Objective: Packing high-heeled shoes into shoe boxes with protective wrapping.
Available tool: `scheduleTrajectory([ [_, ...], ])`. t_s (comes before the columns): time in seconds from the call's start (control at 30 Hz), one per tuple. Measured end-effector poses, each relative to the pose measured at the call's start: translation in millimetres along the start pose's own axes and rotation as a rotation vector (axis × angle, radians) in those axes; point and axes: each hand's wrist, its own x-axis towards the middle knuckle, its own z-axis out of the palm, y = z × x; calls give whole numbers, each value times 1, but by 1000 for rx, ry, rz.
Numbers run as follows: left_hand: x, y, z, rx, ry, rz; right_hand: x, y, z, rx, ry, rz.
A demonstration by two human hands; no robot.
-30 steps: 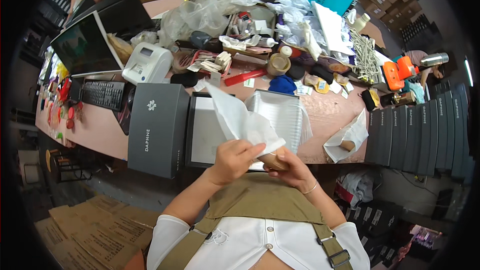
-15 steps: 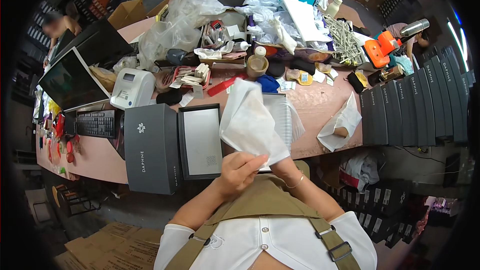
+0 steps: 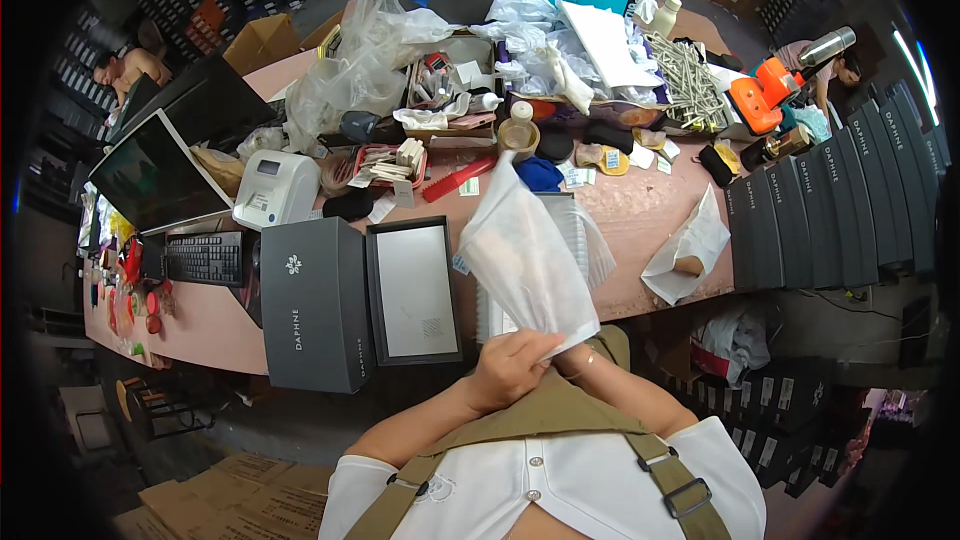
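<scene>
A white translucent pouch (image 3: 530,250) rises in front of me over the table edge. My left hand (image 3: 512,368) is closed on the pouch's lower edge, its fingers pinching the material. My right hand (image 3: 572,358) reaches into the lower end of the pouch; only the wrist with a thin bracelet shows plainly. A skin-toned shape shows dimly through the cloth, and I cannot make out the fingers or whether they hold anything. Left of the pouch lies an open dark grey shoebox part (image 3: 414,290) with a pale inside. Beneath the pouch is clear ribbed plastic packing (image 3: 590,240).
A dark grey shoebox lid (image 3: 315,310) lies at the left, near a label printer (image 3: 275,188) and keyboard (image 3: 205,257). On the right lies another white pouch (image 3: 700,235) with something brown at its opening. Upright shoeboxes (image 3: 800,210) line the right side; crowded bins (image 3: 585,105) stand behind.
The pouch has straightened out and hangs flatter, its far end narrower. My left hand has shifted slightly right relative to it. The whole view has moved a little.
</scene>
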Motion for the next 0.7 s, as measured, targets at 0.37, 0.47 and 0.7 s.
scheduleTrajectory([
  [0.37, -43, -40, -13, -1266, 669, -1117, 10, 20, 12, -1437, -536, -487],
  [0.47, -26, -53, -8, -1141, 818, -1163, -1, 15, 10, -1358, -592, -480],
  [0.7, -22, -64, 18, -432, 453, -776, -1, -22, -32, -544, 3, -98],
])
